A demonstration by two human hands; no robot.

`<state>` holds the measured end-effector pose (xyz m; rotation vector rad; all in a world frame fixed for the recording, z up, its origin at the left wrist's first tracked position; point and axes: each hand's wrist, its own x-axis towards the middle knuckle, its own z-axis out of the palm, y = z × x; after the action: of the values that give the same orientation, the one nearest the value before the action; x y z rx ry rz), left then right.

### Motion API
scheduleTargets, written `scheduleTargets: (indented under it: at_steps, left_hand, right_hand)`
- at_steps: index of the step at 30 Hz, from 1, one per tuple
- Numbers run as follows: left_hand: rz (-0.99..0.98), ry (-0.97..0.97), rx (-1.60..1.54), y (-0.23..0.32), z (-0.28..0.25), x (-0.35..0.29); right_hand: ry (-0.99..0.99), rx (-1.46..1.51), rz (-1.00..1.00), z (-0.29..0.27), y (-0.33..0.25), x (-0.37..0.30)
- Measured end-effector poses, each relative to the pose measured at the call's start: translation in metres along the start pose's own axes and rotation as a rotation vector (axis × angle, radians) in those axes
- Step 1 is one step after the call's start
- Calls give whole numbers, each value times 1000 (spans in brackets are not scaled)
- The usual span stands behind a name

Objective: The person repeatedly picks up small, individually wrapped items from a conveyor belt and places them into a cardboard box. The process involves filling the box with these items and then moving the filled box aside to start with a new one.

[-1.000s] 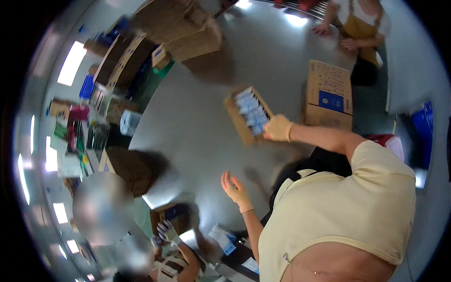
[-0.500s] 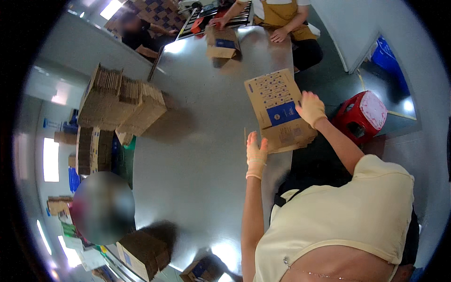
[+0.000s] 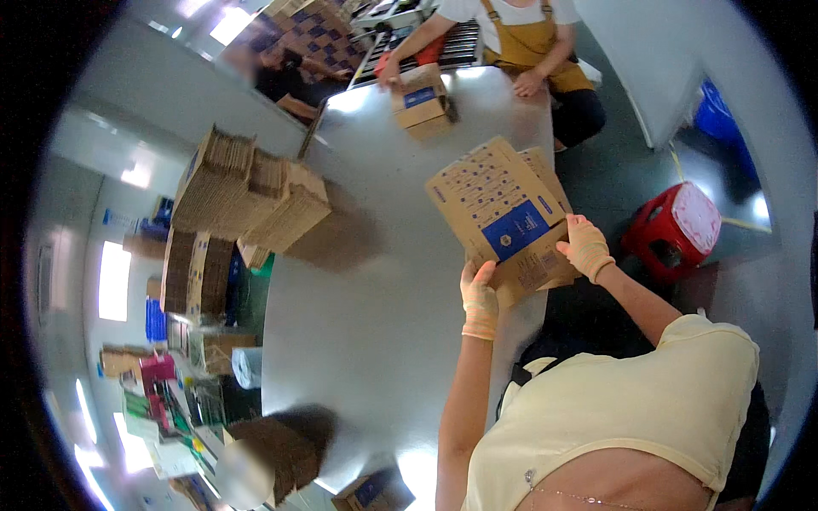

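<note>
A flattened cardboard box [image 3: 486,200], brown with a blue panel and small blue prints, is tilted up off the table between my two gloved hands. My left hand [image 3: 480,298] grips its lower left edge, thumb on the near face. On the right edge my right hand [image 3: 588,247] is closed, its thumb lying over the printed side. Behind this box, another flat cardboard sheet [image 3: 548,175] shows partly at the right; the rest of it is hidden.
Stacks of folded cardboard [image 3: 226,192] stand at the table's left side. Across the metal table [image 3: 383,281], a co-worker's hand touches a formed box [image 3: 420,98]. A red stool [image 3: 673,230] is on the floor at right. More boxes [image 3: 294,460] sit at the near left.
My left hand, spread beside the cardboard before, now grips its edge. My right hand has slid down the right edge. The top flat box has turned and come away from the sheet beneath.
</note>
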<state>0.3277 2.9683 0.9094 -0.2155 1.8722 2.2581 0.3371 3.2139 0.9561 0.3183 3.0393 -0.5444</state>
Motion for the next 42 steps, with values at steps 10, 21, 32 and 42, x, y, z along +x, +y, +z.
scheduleTargets:
  at_steps: [10, 21, 32, 42]
  left_hand:
    - [-106, 606, -675, 16, -66, -160]
    - [67, 1950, 5, -118, -146, -361]
    - [-293, 1181, 1507, -38, -128, -336]
    - [194, 994, 1852, -89, -125, -323]
  right_hand:
    - [-419, 643, -1007, -32, -198, -47]
    - [-619, 116, -2048, 118, -226, -156]
    - [-1070, 330, -2047, 148, -216, -133]
    - [-670, 425, -1904, 168, -235, -142]
